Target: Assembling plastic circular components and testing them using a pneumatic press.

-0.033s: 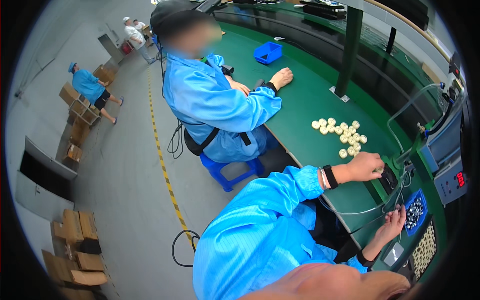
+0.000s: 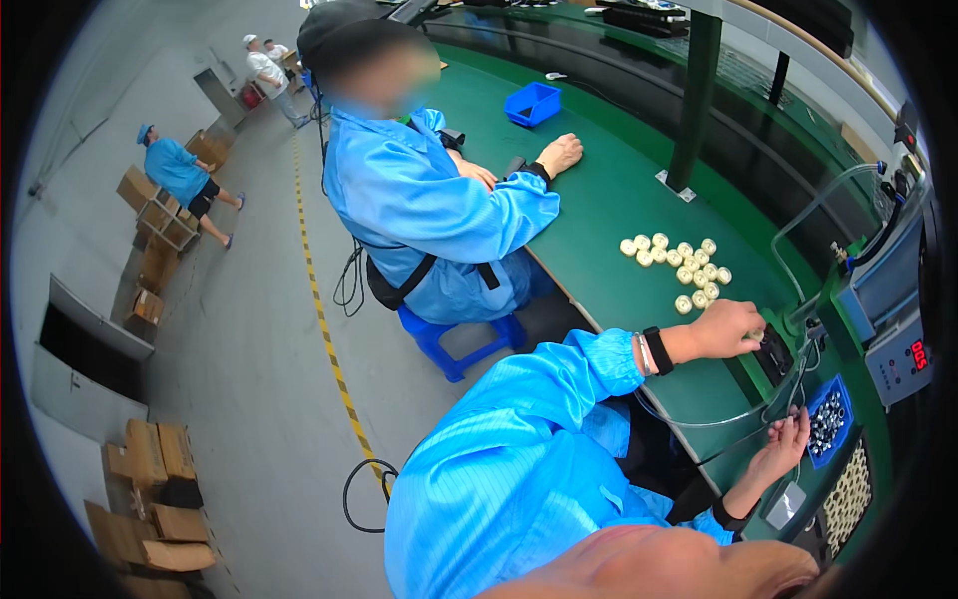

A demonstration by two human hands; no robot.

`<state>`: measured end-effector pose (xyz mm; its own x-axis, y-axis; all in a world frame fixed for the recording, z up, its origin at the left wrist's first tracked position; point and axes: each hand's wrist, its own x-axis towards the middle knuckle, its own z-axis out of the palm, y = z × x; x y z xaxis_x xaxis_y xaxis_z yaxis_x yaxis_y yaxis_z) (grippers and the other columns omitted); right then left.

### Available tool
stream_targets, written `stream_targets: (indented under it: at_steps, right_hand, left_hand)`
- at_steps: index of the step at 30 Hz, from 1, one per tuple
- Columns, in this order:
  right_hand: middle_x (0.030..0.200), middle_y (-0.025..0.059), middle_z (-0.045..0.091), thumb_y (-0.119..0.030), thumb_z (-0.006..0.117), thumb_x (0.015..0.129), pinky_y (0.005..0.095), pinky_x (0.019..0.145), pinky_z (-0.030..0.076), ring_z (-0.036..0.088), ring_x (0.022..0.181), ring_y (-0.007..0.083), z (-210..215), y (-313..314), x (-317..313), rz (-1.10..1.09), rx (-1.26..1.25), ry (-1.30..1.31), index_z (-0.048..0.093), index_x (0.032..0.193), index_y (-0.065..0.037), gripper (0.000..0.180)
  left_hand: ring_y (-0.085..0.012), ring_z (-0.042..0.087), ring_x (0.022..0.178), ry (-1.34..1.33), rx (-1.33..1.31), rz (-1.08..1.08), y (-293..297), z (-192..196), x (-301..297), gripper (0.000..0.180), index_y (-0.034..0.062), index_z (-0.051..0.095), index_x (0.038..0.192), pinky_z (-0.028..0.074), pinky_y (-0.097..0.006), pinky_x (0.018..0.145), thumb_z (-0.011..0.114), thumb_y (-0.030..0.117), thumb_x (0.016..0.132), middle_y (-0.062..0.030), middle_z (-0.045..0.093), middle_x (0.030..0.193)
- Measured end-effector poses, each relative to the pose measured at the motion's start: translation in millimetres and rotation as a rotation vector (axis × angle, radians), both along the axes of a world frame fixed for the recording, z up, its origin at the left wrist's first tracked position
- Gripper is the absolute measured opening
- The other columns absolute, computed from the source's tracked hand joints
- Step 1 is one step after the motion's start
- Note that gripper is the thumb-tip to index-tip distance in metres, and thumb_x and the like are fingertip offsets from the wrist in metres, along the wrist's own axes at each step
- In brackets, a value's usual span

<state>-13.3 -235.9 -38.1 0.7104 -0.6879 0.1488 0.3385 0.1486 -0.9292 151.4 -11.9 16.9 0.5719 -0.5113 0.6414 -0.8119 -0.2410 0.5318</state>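
Observation:
My left hand (image 2: 723, 331) reaches over the bench with its fingertips pinched on a small cream round cap (image 2: 755, 336). It holds the cap at the edge of a black fixture (image 2: 773, 354); my fingers partly cover it. Further right and nearer, my right hand (image 2: 780, 451) is turned palm up, fingers half curled together, beside a blue tray (image 2: 845, 436) of small shiny metal parts. What lies between those fingertips is too small to make out. Several matching cream caps (image 2: 689, 262) lie grouped on the green bench, beyond my left hand.
A control box with a red display (image 2: 903, 364) and clear tubing stand at the right. Near my right forearm lie a tray of cream pieces (image 2: 848, 504) and a clear bag (image 2: 785, 506). A co-worker in blue (image 2: 429, 210) sits at the left; beyond is a blue bin (image 2: 533, 105).

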Motion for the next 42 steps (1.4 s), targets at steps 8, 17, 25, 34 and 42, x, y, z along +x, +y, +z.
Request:
stream_targets:
  at_steps: [8,17,25,34,42]
  right_hand:
    - [0.111,0.0114,0.063,0.000,0.054,0.094,0.0164,0.058,0.045,0.055,0.069,0.0058,1.4,5.4,-2.3,0.002,0.013,-0.003,0.049,0.130,0.004,0.037]
    - [0.110,0.0109,0.063,-0.001,0.054,0.094,0.0173,0.059,0.045,0.055,0.069,0.0059,2.9,2.6,-4.6,0.008,-0.002,-0.016,0.049,0.130,0.003,0.037]
    - [0.122,0.0111,0.055,0.001,0.048,0.095,0.0208,0.058,0.040,0.042,0.064,0.0084,22.1,-112.6,-29.2,0.204,0.463,-0.619,0.045,0.127,0.006,0.032]
    - [0.111,0.0105,0.061,0.001,0.053,0.093,0.0204,0.056,0.044,0.052,0.068,0.0086,7.1,-40.2,-3.2,-0.009,0.208,-0.215,0.047,0.130,0.003,0.038]
    - [0.113,0.0126,0.062,0.002,0.053,0.092,0.0185,0.054,0.042,0.051,0.065,0.0075,5.1,-27.2,-1.3,-0.030,0.109,-0.138,0.049,0.130,0.003,0.038]
  left_hand:
    - [-0.0299,0.064,0.074,0.049,0.030,0.039,0.5,2.6,-2.4,0.024,0.0084,0.069,0.088,0.051,-0.041,0.064,0.074,0.025,0.072,-0.0086,0.064,0.084]
    - [-0.0304,0.065,0.075,0.069,0.028,0.047,-3.2,0.3,-1.2,0.023,0.0087,0.070,0.088,0.052,-0.041,0.065,0.074,0.024,0.071,-0.0093,0.065,0.085]
    - [-0.0313,0.064,0.078,0.122,0.066,0.121,2.0,1.4,0.0,0.026,0.0085,0.070,0.087,0.051,-0.043,0.068,0.069,0.031,0.075,-0.0101,0.065,0.083]
    - [-0.0316,0.065,0.070,0.113,0.073,0.117,-1.6,-3.7,4.0,0.029,0.0057,0.071,0.080,0.051,-0.043,0.063,0.068,0.034,0.075,-0.0119,0.066,0.072]
    - [-0.0312,0.065,0.070,0.142,0.091,0.100,-4.0,-1.4,1.1,0.029,0.0059,0.071,0.080,0.051,-0.042,0.063,0.068,0.034,0.076,-0.0116,0.066,0.073]
